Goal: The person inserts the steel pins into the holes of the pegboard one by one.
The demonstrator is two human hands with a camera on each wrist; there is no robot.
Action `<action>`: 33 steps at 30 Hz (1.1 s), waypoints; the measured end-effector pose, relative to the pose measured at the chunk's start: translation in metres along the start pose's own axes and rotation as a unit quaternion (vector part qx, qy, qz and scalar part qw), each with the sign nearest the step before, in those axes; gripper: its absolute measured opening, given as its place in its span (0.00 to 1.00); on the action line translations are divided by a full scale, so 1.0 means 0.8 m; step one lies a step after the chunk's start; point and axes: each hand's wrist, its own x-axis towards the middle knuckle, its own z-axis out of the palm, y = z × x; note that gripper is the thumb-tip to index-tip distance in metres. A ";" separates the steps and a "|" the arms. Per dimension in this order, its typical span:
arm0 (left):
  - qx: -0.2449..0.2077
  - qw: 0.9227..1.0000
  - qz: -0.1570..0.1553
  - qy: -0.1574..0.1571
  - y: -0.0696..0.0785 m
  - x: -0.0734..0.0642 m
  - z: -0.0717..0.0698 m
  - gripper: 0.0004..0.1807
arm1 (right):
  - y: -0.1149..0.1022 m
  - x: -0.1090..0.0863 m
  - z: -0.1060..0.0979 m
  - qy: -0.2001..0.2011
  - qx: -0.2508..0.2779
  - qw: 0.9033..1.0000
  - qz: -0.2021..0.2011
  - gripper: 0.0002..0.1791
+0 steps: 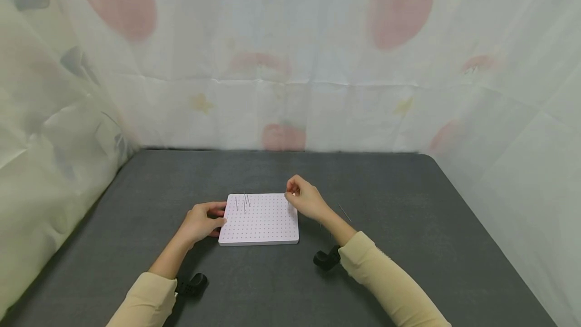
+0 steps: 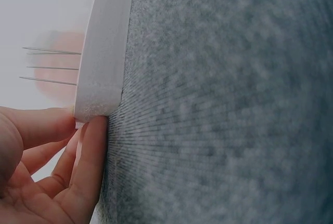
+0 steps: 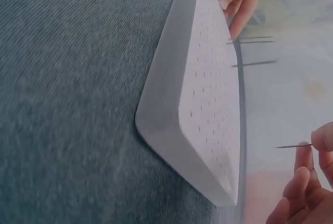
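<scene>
While the left hand (image 1: 201,222) steadies one side, a white perforated board (image 1: 263,223) lies flat between the two hands.

Left hand: gripping. The thumb rests at the upper edge of the board and the fingers bear against its side wall, so that the near left-hand side is pinched between them.

Right hand (image 1: 307,201): gripping. Thumb and index finger pinch one thin pin (image 3: 291,146), held above the far corner of the board on the right hand's side. The pin points down towards the perforated face; in the right wrist view a gap shows between its tip and the board.

Standing pins (image 1: 244,207): four, thin and dark, set in the board just beyond and inward of the left hand; roughly upright, slightly uneven in lean, grouped near the far corner on that side.

Loose pin (image 1: 345,213): one, lying aslant just outward of the right hand, beside the forearm. Further slender marks show closer to that forearm, too small and too covered to identify.

Table (image 1: 263,286): dark grey, beneath the board and both hands.

Sleeves (image 1: 386,276): pale yellow, one behind each hand. Black wrist devices (image 1: 192,285): two, one at the inner side of each forearm.

Curtain (image 1: 272,29): whitish, printed with red fruit and yellow stars, hanging beyond both hands past the table's far edge.
</scene>
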 end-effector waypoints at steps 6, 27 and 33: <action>-0.001 1.000 0.002 0.000 0.000 0.000 0.001 0.27 | -0.004 0.003 0.009 0.001 -0.005 1.000 -0.001 0.04; -0.002 1.000 0.002 0.002 -0.001 0.001 0.002 0.28 | -0.022 0.013 0.054 -0.010 0.002 0.999 -0.039 0.03; 0.000 1.000 0.000 0.002 0.000 0.001 0.004 0.28 | -0.028 0.016 0.060 -0.006 0.000 0.999 -0.044 0.03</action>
